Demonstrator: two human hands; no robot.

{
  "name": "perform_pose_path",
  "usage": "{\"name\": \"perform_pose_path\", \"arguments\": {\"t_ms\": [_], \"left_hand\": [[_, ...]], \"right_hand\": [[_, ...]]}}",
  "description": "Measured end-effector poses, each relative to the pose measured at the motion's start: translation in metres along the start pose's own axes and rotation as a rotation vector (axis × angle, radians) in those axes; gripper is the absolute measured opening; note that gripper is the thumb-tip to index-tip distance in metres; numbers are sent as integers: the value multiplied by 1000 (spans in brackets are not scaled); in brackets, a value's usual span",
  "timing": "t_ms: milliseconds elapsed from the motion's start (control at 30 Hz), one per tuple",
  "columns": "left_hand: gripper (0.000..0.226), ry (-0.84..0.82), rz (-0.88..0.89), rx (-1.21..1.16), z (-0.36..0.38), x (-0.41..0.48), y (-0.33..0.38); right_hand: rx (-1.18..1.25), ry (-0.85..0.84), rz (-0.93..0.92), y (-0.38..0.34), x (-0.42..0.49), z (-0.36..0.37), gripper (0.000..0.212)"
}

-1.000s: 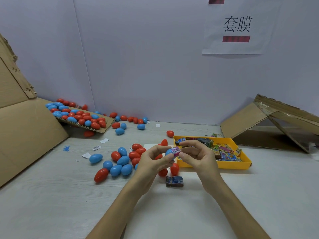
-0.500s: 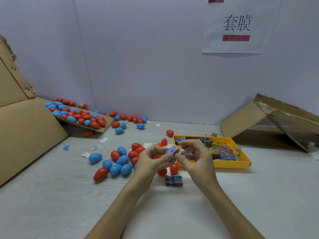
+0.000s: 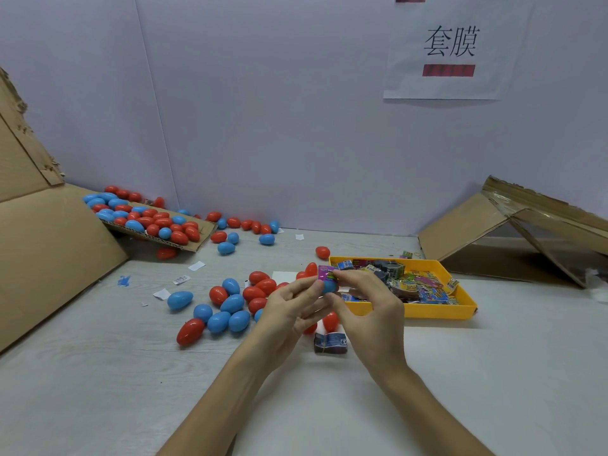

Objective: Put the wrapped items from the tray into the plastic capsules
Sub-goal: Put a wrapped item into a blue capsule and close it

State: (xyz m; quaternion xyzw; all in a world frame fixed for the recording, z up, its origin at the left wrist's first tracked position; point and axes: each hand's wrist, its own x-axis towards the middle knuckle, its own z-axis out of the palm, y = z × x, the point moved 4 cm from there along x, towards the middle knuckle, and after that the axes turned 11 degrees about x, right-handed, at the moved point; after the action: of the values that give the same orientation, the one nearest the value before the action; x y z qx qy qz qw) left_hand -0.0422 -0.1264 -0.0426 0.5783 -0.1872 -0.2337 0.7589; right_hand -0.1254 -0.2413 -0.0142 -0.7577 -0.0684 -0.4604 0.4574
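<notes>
My left hand (image 3: 292, 307) holds a blue capsule half (image 3: 329, 286) between fingers and thumb, just left of the yellow tray (image 3: 437, 312). My right hand (image 3: 368, 301) pinches a purple wrapped item (image 3: 325, 273) that sits at the top of the blue half. The tray holds several colourful wrapped items (image 3: 418, 284). A dark wrapped packet (image 3: 330, 343) lies on the table below my hands. Several closed red and blue capsules (image 3: 230, 304) lie in a cluster to the left of my hands.
A cardboard flap (image 3: 154, 238) at the back left carries several more red and blue capsules. Large cardboard (image 3: 42, 251) stands at the left, folded cardboard (image 3: 526, 235) at the back right. Paper scraps (image 3: 180, 280) lie on the table; a paper sign (image 3: 450, 47) hangs on the wall.
Both hands have risen slightly and tilted. The purple wrapped item now stands higher above the blue capsule half, with my right fingers on top of it.
</notes>
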Motion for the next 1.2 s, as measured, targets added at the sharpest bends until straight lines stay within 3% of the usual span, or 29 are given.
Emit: {"name": "perform_pose_path", "arguments": {"t_ms": [333,467,733,1200], "left_hand": [[41,-142,-29,50,8,-2,-1],[40,-209,-25,15,13,-4,-1],[38,-205,-75,-62,12,-5,0],[45,-249,-83,-53,17,-6,-1]], "right_hand": [[-47,42,-133,-1,0,-2,27],[-14,68,-81,-2,0,0,36],[-2,3,-85,1,1,1,36],[17,50,-139,-4,2,-3,33]]}}
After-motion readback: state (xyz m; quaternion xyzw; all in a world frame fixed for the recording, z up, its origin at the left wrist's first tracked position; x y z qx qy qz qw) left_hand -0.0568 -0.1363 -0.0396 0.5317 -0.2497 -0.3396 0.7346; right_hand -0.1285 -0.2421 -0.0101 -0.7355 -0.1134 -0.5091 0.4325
